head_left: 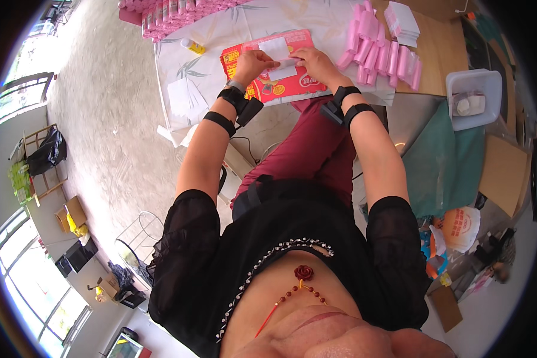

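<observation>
My left hand [253, 61] and my right hand [314, 61] meet over a red printed bag [292, 86] that lies flat on the table. Between their fingers they pinch a small white sheet [282, 64], held just above the red bag. A second white sheet [274, 46] lies on the bag just beyond the fingers. Both wrists wear black straps with small black devices. A row of folded pink packets [379, 56] lies to the right of my right hand.
A white cloth with a leaf print [221, 30] covers the table. Loose white sheets [186, 98] lie at its left edge, a small yellow bottle [193, 46] farther back. A stack of white sheets [403, 21], a clear plastic tub [474, 98] and a green cloth [444, 167] are on the right.
</observation>
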Action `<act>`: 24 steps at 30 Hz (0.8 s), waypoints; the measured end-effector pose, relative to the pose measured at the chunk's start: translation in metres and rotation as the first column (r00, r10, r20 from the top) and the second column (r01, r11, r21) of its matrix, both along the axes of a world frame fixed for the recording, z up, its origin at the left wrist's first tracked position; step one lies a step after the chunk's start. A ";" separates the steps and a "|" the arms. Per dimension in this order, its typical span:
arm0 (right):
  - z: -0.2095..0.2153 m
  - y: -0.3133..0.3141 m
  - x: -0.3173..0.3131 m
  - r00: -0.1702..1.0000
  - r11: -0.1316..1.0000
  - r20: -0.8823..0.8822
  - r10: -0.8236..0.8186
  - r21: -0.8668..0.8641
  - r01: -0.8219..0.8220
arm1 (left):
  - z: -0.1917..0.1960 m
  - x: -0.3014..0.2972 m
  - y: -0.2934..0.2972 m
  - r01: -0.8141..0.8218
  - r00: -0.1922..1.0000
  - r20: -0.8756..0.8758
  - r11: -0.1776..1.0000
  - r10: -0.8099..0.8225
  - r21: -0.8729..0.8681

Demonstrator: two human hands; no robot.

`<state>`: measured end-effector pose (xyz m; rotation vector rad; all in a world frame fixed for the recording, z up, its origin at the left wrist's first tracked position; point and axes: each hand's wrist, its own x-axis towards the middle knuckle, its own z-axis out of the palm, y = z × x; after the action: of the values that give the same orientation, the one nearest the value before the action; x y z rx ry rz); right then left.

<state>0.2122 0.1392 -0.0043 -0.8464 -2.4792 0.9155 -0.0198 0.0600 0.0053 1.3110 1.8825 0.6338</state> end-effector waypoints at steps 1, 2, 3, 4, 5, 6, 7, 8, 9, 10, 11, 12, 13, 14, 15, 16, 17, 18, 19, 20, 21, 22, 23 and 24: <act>0.001 0.000 -0.001 1.000 1.000 0.008 0.003 -0.007 -0.002 | -0.002 -0.002 0.001 0.005 1.000 0.003 1.000 -0.005 -0.012; 0.002 0.000 -0.002 1.000 1.000 0.016 0.005 -0.013 -0.005 | -0.003 -0.005 0.002 0.002 1.000 0.002 1.000 -0.002 -0.010; 0.002 0.000 -0.003 1.000 1.000 0.015 0.008 -0.011 -0.007 | -0.005 -0.006 0.002 0.003 1.000 0.014 1.000 -0.003 -0.018; 0.003 0.000 -0.004 1.000 1.000 0.006 0.005 0.000 -0.005 | -0.006 -0.008 0.002 0.005 1.000 0.025 1.000 -0.004 -0.025; 0.003 0.000 -0.005 1.000 1.000 -0.005 0.004 0.011 -0.004 | -0.008 -0.010 0.002 0.002 1.000 0.023 1.000 -0.001 -0.022; 0.003 0.000 -0.004 1.000 1.000 -0.003 0.004 0.012 -0.004 | -0.007 -0.009 0.002 0.009 0.999 0.031 1.000 -0.008 -0.013; 0.003 0.001 -0.003 1.000 1.000 0.013 0.013 -0.002 -0.013 | -0.006 -0.008 0.002 0.015 0.999 0.037 1.000 -0.015 -0.004; 0.002 0.001 -0.003 0.999 1.000 0.028 0.023 -0.015 -0.023 | -0.005 -0.007 0.001 0.014 0.999 0.038 1.000 -0.014 -0.003; 0.002 0.001 -0.002 0.999 1.000 0.029 0.023 -0.013 -0.023 | -0.003 -0.005 0.000 0.009 0.998 0.057 1.000 -0.009 -0.002; 0.001 0.001 -0.001 1.000 1.000 0.023 0.013 -0.024 -0.013 | -0.001 -0.003 0.000 0.003 0.997 0.076 1.000 -0.003 -0.002; 0.000 0.001 0.000 1.000 0.999 0.017 0.003 -0.036 -0.002 | 0.001 -0.001 0.000 0.003 0.997 0.078 1.000 -0.003 0.000; -0.001 0.002 0.002 1.000 1.000 0.018 0.004 -0.031 -0.004 | 0.002 0.000 0.001 0.003 0.998 0.059 1.000 -0.003 0.001; -0.002 0.004 0.004 1.000 0.999 -0.021 0.016 -0.048 -0.017 | 0.003 0.000 0.003 0.003 0.999 0.040 1.000 -0.003 0.001; -0.003 0.006 0.005 0.998 0.997 -0.060 0.026 -0.065 -0.030 | 0.004 0.002 0.004 0.003 0.999 0.042 1.000 -0.003 0.006; 0.000 0.004 0.001 0.998 0.998 -0.063 0.032 -0.061 -0.036 | 0.003 0.000 0.003 0.007 1.000 0.014 1.000 -0.007 -0.002; 0.001 -0.001 -0.005 0.999 0.997 -0.042 -0.028 -0.075 0.024 | 0.001 -0.003 0.002 0.011 1.000 -0.013 1.000 -0.011 -0.011; 0.002 -0.004 -0.012 0.996 0.993 -0.020 -0.086 -0.087 0.084 | 0.000 -0.005 0.002 0.005 1.000 -0.016 1.000 -0.006 -0.007; -0.001 -0.006 -0.014 0.996 0.993 -0.017 -0.091 -0.082 0.089 | 0.000 -0.003 0.003 0.004 1.000 -0.005 1.000 -0.004 -0.019; -0.004 -0.009 -0.017 0.984 0.982 -0.007 -0.176 -0.069 0.175 | 0.000 -0.001 0.004 0.002 1.000 0.006 1.000 -0.001 -0.030; -0.006 -0.010 -0.019 0.966 0.964 0.002 -0.260 -0.056 0.259 | 0.000 0.001 0.007 0.005 1.000 0.008 1.000 -0.005 -0.025; -0.007 -0.012 -0.022 0.966 0.965 -0.001 -0.257 -0.053 0.257 | 0.000 0.000 0.006 0.002 0.999 -0.035 1.000 -0.004 -0.029; -0.008 -0.014 -0.024 0.962 0.963 -0.036 -0.269 -0.001 0.270 | 0.000 -0.002 0.006 -0.001 0.997 -0.078 0.999 -0.001 -0.033; -0.009 -0.015 -0.027 0.958 0.958 -0.073 -0.279 0.050 0.283 | 0.000 -0.004 0.006 -0.006 0.997 -0.081 1.000 0.003 -0.030; -0.009 -0.014 -0.028 0.958 0.959 -0.073 -0.276 0.049 0.280 | 0.001 -0.003 0.005 -0.007 0.997 -0.074 1.000 0.005 -0.025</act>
<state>0.1845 0.1248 -0.0132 -1.0929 -2.2447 0.7555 -0.0230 0.0649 0.0066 1.3291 1.9487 0.5693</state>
